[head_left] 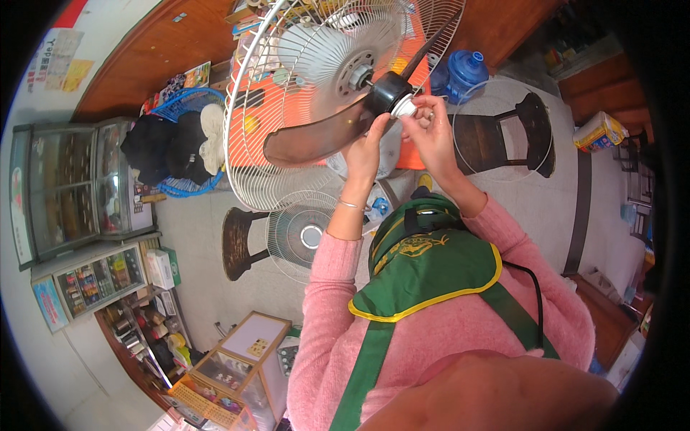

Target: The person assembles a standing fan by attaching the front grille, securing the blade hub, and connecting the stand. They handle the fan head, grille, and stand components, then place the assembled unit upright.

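Observation:
A fan with a smoky translucent blade (316, 136) and a black hub (389, 92) stands in front of me. Its white wire rear grille (233, 108) spreads behind the blade. On the front of the hub sits a white knob (404, 107). My right hand (431, 135) pinches this knob between thumb and fingertips. Close to the hub, my left hand (365, 151) is closed on the lower blade, its thumb up by the knob and its other fingers partly hidden. The round front grille (309, 233) rests at a dark wooden stool (236, 243) below left.
An orange table (412, 154) carrying clutter stands behind the fan. To the right, a thin ring (552, 136) lies over another dark stool (537, 133), near a blue water bottle (467, 72). A blue chair (194, 188) with dark clothing and a glass cabinet (61, 179) are at left.

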Demonstrator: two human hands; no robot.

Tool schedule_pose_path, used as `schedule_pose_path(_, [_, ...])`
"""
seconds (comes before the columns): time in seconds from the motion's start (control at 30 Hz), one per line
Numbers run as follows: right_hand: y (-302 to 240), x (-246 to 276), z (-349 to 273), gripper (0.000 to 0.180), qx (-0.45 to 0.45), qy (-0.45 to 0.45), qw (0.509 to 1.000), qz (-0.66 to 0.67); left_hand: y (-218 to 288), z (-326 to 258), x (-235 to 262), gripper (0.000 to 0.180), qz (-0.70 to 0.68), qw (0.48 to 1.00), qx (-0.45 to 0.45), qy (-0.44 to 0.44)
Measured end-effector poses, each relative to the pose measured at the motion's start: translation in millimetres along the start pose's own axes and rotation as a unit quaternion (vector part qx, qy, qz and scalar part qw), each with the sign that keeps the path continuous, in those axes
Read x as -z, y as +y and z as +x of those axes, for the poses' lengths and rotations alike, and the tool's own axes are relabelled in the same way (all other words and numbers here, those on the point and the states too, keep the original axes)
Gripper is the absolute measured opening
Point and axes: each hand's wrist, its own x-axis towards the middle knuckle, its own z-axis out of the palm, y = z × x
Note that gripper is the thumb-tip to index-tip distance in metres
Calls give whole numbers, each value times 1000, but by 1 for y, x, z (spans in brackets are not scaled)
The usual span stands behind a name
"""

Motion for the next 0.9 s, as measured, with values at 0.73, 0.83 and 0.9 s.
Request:
schedule_pose_path(0.73, [2,-3,1,44,192,41,956,-217,4,-2,-2,39,-37,999,11,4])
schedule_pose_path(0.83, [8,-7,3,45,74,56,994,-51,4,-3,-2,41,-25,999,23,6])
schedule_pose_path(0.9, [11,-8,4,43,49,46,998,-12,3,-3,-1,41,5,1000,23,11])
